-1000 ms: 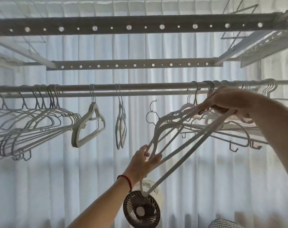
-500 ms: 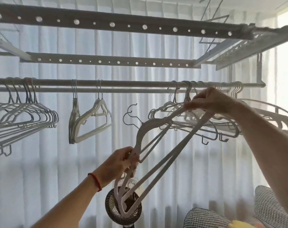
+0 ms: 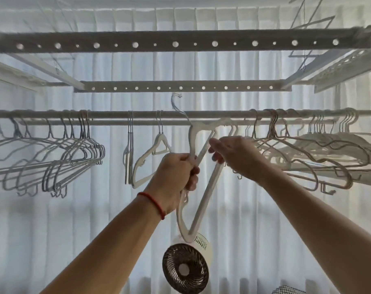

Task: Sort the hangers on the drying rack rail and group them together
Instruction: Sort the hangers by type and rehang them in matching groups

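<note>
White plastic hangers (image 3: 196,166), a small bundle of what looks like two or more, are held off the rail, centre frame, just below the drying rack rail (image 3: 201,113). Left hand (image 3: 176,177) grips the bundle round one shoulder arm, fingers curled tight. Right hand (image 3: 233,155) sits just right of it, fingertips pinching the bundle's straight bar near its upper end; exact contact partly hidden, so the pinch is a judgement.

Bundle hangs tilted hard: long axis runs near vertical, one shoulder tip pointing down toward the round fan (image 3: 185,268), the neck end up by the rail. Its metal hook (image 3: 177,105) pokes above the rail, pointing up-left, not caught on anything. So the hook is above and slightly left of both hands, and the left hand is the nearer one to steer it.

Key relation: hook is above the rail and free; getting it seated likely means rotating the bundle upright and lowering the hook over the bar.

Where it goes: two white hangers (image 3: 146,158) of similar look hang just left of the hands, with a thin pair (image 3: 128,153) beside them. Grey wire hangers (image 3: 53,158) are bunched far left. Mixed hangers (image 3: 303,158) crowd the right, touching the right wrist area. Best guess: the bundle goes left to join the white ones. Sorting looks partway done.

Risk: hook snagging the neighbours.
</note>
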Tool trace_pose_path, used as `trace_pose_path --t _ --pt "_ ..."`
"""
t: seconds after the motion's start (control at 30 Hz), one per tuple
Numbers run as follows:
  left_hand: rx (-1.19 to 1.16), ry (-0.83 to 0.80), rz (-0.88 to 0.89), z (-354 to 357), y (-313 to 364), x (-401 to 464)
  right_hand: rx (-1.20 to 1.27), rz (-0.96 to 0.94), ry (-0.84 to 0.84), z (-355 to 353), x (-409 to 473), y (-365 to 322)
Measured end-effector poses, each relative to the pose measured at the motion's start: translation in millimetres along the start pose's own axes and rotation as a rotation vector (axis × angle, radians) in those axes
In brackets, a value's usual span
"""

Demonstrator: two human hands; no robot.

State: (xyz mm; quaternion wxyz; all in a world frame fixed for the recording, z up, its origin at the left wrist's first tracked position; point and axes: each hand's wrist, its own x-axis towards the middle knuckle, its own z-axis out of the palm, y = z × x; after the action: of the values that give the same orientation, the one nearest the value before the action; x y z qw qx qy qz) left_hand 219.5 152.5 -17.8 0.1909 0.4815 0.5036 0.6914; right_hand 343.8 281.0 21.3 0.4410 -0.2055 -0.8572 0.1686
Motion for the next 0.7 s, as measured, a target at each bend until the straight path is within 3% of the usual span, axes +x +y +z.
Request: trace_pose_path --t 0.1,0.23,0.7 --pt "-0.026 -0.065 -0.075 -3 26 3 0.28 0.16 -0.247 18 -2 -15" --pt "-0.075 0.034 -0.113 -9 40 24 0.492 0.308 -0.375 29 13 -23" --pt "-0.094 0.252 -0.113 -20 41 103 0.742 0.316 -0.31 60 72 -27"
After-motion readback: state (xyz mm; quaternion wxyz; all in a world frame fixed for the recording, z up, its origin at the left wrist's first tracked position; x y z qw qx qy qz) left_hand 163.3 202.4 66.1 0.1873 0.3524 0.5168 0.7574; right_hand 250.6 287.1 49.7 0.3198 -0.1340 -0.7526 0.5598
